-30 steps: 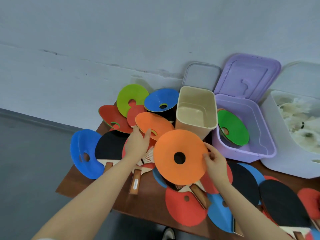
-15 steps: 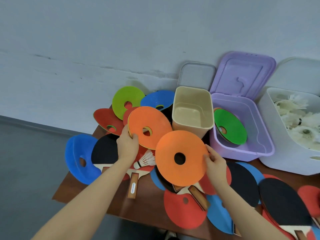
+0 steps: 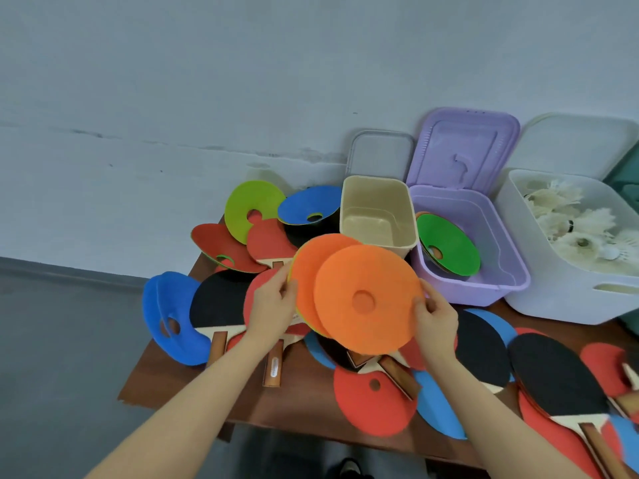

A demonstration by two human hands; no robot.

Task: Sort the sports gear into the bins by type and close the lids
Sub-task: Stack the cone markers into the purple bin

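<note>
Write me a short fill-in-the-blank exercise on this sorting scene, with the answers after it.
1. Each hand, left hand and right hand, holds a disc cone coloured ____.
2. The green cone lies in the ____ bin.
3. The beige bin holds ____.
4. The white bin holds ____.

Answers: orange; purple; nothing; shuttlecocks

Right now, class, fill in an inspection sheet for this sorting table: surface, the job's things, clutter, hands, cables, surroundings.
Surface: brown wooden table, mostly covered by gear.
Job's things: two orange disc cones held overlapping above the table; purple bin, lid up, holds a green cone; beige bin open and empty; white bin holds shuttlecocks.
Clutter: table tennis paddles and blue, red and green cones lie mixed and overlapping.
Hands: left hand grips the rear orange cone's edge; right hand grips the front one.
Cables: nothing seen.
Surroundings: pale wall behind, grey floor to the left.
</note>
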